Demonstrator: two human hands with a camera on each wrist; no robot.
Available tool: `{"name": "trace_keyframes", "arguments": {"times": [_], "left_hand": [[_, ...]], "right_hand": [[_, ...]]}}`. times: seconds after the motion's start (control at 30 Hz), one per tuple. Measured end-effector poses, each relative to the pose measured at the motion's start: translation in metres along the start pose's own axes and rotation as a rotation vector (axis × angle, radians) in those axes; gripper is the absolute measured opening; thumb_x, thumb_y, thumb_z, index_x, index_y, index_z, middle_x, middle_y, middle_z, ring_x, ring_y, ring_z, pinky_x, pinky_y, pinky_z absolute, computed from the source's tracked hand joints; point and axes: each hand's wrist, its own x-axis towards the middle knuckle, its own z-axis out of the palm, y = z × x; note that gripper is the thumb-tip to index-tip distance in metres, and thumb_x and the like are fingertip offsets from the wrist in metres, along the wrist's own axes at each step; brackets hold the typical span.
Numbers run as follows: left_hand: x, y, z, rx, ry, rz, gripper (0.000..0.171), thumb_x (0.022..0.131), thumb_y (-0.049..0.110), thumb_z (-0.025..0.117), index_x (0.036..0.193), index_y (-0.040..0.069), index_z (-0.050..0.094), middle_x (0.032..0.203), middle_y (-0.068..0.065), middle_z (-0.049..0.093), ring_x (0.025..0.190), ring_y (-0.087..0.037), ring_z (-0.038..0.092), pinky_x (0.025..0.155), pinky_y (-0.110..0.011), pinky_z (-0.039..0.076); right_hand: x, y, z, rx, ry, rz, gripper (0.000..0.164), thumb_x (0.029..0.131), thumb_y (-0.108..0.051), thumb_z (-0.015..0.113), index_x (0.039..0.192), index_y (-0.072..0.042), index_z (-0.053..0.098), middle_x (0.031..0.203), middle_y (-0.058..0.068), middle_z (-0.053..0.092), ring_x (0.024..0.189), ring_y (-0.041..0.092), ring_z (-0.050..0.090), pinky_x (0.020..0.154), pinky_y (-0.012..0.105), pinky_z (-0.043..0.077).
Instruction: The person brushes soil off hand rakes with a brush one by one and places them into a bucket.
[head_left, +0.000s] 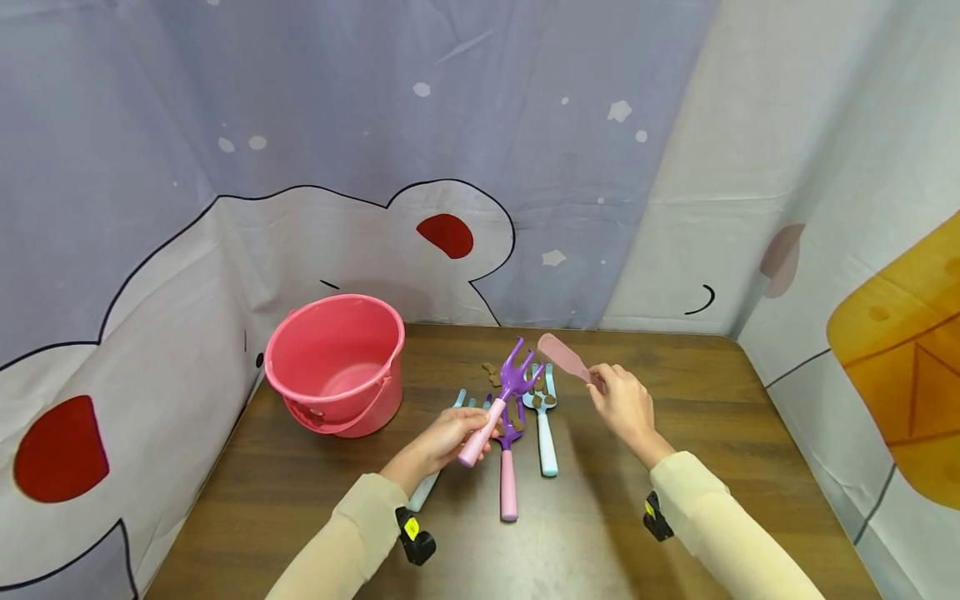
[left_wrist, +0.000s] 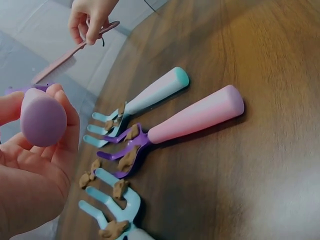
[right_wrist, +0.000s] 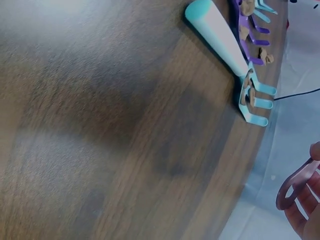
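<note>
My left hand (head_left: 442, 439) grips the pink handle of a toy hand rake (head_left: 516, 377) with purple tines, held above the table. In the left wrist view its handle end (left_wrist: 44, 120) faces the camera. A pink brush (head_left: 564, 358) is pinched in my right hand (head_left: 624, 406), its head beside the purple tines; pale bristles show in the left wrist view. Below lie a second purple rake (head_left: 508, 483) and two light blue rakes, one at the right (head_left: 548, 446), the other (left_wrist: 116, 199) partly behind my left hand. Brown clumps (left_wrist: 127, 159) sit on their heads.
A pink bucket (head_left: 337, 367) with its handle down stands at the back left of the wooden table (head_left: 675, 467). Loose brown bits (head_left: 491, 372) lie behind the rakes. Printed cloth (head_left: 562, 125) hangs around the back and sides.
</note>
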Motion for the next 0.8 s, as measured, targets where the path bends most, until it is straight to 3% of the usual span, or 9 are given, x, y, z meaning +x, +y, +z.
{"name": "trace_keyframes", "arguments": {"times": [0.23, 0.53, 0.8], "left_hand": [[-0.002, 0.008, -0.003, 0.137, 0.087, 0.003, 0.034, 0.087, 0.017, 0.049, 0.113, -0.006, 0.049, 0.086, -0.009, 0.062, 0.063, -0.017, 0.06, 0.055, -0.031, 0.05], [-0.005, 0.02, -0.001, 0.334, 0.201, 0.087, 0.023, 0.083, 0.011, 0.053, 0.1, -0.003, 0.057, 0.076, -0.009, 0.062, 0.059, -0.02, 0.06, 0.048, -0.029, 0.047], [-0.006, 0.031, 0.002, 0.7, 0.342, 0.165, 0.016, 0.078, 0.017, 0.058, 0.09, 0.007, 0.063, 0.073, -0.01, 0.063, 0.054, -0.017, 0.06, 0.044, -0.025, 0.045]], "right_hand": [[-0.006, 0.006, -0.003, -0.029, -0.012, -0.002, 0.021, 0.068, -0.014, 0.07, 0.087, -0.014, 0.063, 0.076, 0.003, 0.06, 0.064, 0.023, 0.055, 0.051, 0.041, 0.043], [-0.008, 0.013, -0.005, -0.068, -0.018, -0.015, 0.02, 0.068, -0.015, 0.069, 0.088, -0.014, 0.064, 0.077, 0.003, 0.06, 0.065, 0.024, 0.055, 0.048, 0.041, 0.043], [-0.01, 0.017, -0.007, -0.075, -0.002, -0.019, 0.019, 0.068, -0.014, 0.069, 0.086, -0.015, 0.064, 0.077, 0.003, 0.06, 0.065, 0.025, 0.056, 0.047, 0.041, 0.043]]}}
